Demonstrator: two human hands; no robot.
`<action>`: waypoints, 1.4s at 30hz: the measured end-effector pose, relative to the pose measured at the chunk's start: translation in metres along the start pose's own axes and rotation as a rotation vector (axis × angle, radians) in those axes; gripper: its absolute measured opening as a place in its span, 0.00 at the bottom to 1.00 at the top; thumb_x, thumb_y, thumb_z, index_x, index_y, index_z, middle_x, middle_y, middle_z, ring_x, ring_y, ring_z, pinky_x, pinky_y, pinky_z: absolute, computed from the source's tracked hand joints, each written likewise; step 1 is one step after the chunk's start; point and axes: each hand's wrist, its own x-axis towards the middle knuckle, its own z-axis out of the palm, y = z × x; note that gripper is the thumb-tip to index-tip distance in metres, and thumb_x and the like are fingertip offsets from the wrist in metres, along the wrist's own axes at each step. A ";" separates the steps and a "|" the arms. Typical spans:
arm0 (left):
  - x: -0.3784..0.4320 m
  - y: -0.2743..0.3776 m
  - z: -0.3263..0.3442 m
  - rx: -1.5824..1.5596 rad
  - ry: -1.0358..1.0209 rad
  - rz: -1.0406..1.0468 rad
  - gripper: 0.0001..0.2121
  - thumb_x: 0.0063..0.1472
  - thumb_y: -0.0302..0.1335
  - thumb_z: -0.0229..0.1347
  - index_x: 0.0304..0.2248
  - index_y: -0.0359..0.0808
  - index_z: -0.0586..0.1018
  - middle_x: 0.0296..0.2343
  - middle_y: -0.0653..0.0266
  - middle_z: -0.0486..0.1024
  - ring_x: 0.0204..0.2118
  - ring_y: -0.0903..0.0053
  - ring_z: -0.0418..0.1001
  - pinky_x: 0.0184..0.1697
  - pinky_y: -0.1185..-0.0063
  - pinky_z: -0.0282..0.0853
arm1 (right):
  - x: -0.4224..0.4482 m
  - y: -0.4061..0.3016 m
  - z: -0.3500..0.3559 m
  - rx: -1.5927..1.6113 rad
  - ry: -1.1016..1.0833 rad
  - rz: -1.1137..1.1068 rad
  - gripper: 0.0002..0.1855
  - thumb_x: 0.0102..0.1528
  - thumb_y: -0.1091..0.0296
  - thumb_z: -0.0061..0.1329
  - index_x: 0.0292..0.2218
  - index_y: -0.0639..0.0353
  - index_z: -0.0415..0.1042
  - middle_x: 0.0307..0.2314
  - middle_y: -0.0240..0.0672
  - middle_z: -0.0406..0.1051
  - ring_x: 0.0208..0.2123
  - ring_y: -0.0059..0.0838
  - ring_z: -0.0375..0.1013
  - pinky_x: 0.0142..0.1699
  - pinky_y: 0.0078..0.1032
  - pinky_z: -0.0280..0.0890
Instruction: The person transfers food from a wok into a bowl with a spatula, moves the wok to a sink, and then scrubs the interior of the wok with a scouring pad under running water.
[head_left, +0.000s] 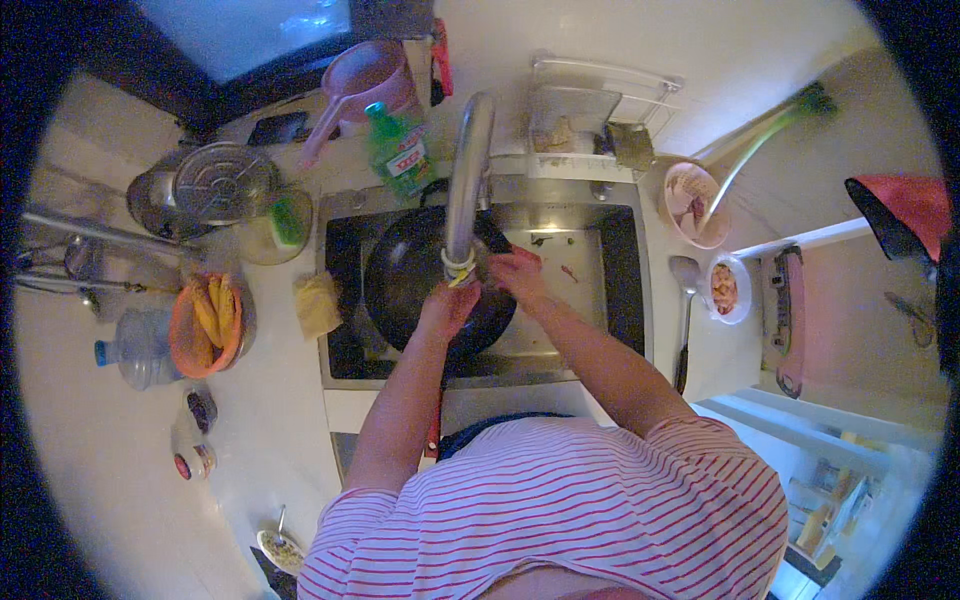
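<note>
A black wok (405, 300) lies in the steel sink (484, 382), its handle apparently pointing towards me. Above it stands the curved metal faucet (469, 165). My left hand (448, 307) is over the wok, its fingers bent just below the faucet's mouth, where something small and yellow shows. My right hand (517, 279) is just right of the faucet, close to the left one. A dark thing with a red part (526, 257) lies at its fingers; blur hides what it is. Whether either hand grips anything is unclear, as the faucet covers part of both.
Left of the sink are a yellow sponge or cloth (317, 304), an orange basket (206, 371) of yellow produce and a water jug (146, 349). Behind stand a green bottle (401, 154) and a pink dipper (371, 79). On the right are a spatula (685, 307) and a food bowl (740, 289).
</note>
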 end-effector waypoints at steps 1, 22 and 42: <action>0.015 -0.005 0.014 -0.014 0.028 0.008 0.10 0.59 0.28 0.44 0.37 0.31 0.68 0.30 0.56 0.71 0.35 0.68 0.71 0.36 0.75 0.71 | 0.013 0.003 -0.045 0.129 -0.097 0.020 0.08 0.50 0.67 0.47 0.27 0.62 0.70 0.29 0.33 0.68 0.28 0.25 0.68 0.38 0.26 0.66; -0.142 -0.018 -0.041 1.845 0.539 0.685 0.18 0.47 0.31 0.55 0.38 0.34 0.70 0.34 0.52 0.70 0.38 0.59 0.67 0.43 0.70 0.62 | 0.044 -0.104 -0.163 -0.048 0.563 -0.685 0.11 0.44 0.67 0.52 0.20 0.59 0.63 0.17 0.32 0.66 0.18 0.23 0.60 0.25 0.22 0.57; -0.176 -0.032 -0.083 1.690 0.490 0.067 0.16 0.50 0.35 0.52 0.34 0.33 0.66 0.26 0.48 0.72 0.29 0.52 0.71 0.32 0.61 0.66 | 0.175 0.161 0.088 -1.211 -0.041 -0.437 0.11 0.51 0.70 0.39 0.36 0.63 0.68 0.34 0.50 0.68 0.37 0.49 0.67 0.42 0.38 0.62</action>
